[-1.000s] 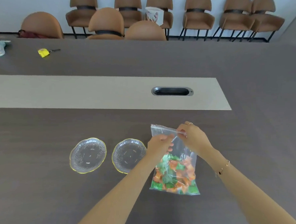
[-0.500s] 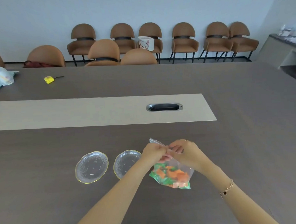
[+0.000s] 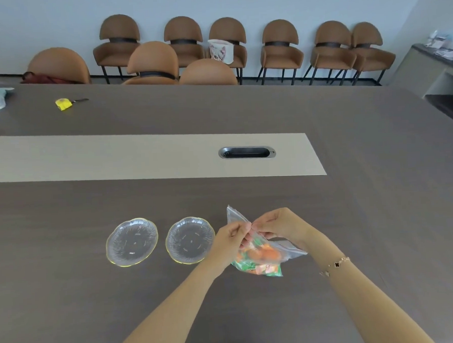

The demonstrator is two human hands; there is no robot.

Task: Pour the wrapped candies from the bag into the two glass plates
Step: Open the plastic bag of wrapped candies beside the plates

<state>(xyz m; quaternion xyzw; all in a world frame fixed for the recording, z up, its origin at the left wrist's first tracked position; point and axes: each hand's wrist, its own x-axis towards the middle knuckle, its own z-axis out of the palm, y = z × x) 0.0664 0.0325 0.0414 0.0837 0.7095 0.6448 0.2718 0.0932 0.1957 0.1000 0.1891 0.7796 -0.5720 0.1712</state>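
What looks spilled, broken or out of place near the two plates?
Nothing stands out. Both glass plates lie flat and empty, and the candies are all inside the bag, which the left hand and right hand pinch at its top.

No legible text, label, brand, number or sign is found anywhere. A printed picture is seen on the white bag [image 3: 221,51] on a far chair, but no words can be read.
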